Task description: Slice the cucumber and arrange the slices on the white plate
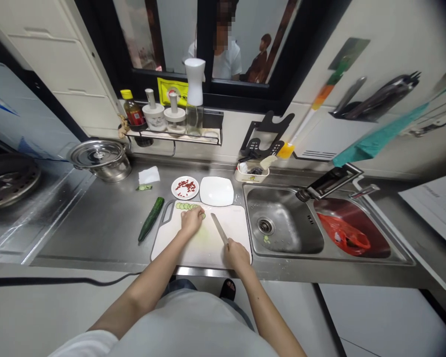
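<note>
1 knife (219, 228), 1 cucumber (151, 218), 2 plates (216, 191).

The steel counter (96, 223) carries a white cutting board (204, 243) near its front edge, a whole cucumber (151, 218) to the left, two plates (185, 188) beyond, and a lidded pot (100, 157) far left.

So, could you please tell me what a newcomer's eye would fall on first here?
Probably the white cutting board at the counter's front edge, where the left hand rests on cucumber slices and the right hand grips a knife. Next, the red bag in the right sink basin.
</note>
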Demonstrator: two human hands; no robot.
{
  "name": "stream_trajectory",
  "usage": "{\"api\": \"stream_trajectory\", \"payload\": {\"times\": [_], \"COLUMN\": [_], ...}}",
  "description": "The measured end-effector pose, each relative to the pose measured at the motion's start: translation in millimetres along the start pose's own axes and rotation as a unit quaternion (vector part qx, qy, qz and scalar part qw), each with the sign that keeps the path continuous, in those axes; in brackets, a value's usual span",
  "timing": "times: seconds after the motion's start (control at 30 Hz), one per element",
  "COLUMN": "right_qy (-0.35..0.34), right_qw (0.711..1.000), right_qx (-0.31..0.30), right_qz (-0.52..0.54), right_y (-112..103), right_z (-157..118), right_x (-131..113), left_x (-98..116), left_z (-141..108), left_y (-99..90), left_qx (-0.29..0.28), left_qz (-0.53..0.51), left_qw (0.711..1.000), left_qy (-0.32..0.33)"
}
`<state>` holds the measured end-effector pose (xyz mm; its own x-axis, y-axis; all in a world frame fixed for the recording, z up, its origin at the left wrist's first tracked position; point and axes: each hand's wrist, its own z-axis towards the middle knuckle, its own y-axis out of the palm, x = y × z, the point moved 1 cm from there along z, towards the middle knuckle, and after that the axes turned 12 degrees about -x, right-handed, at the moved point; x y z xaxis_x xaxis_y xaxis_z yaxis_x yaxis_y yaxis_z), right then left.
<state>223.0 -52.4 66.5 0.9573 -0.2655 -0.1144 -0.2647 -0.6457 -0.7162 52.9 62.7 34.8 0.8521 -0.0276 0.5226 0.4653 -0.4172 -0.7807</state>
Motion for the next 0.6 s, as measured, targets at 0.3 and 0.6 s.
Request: {"api": "stream_trajectory", "payload": {"times": [0.3, 0.6], "right_qy": [-0.007, -0.007], "right_qw": [1.000, 0.999], "right_qx": [0.004, 0.011], "right_qz": [-0.005, -0.034], "right_y": [1.4, 0.8], "right_z": [1.1, -0.8], "right_x": [0.9, -1.6], "left_x": [-39.6, -57.4], "left_z": [-13.7, -5.6], "left_y": [-22.3, -20.3], "left_qx": [-0.155, -0.084], "left_qz": [0.071, 0.075], "left_qw": [0.984, 0.983], "left_qy": [0.050, 0.144]}}
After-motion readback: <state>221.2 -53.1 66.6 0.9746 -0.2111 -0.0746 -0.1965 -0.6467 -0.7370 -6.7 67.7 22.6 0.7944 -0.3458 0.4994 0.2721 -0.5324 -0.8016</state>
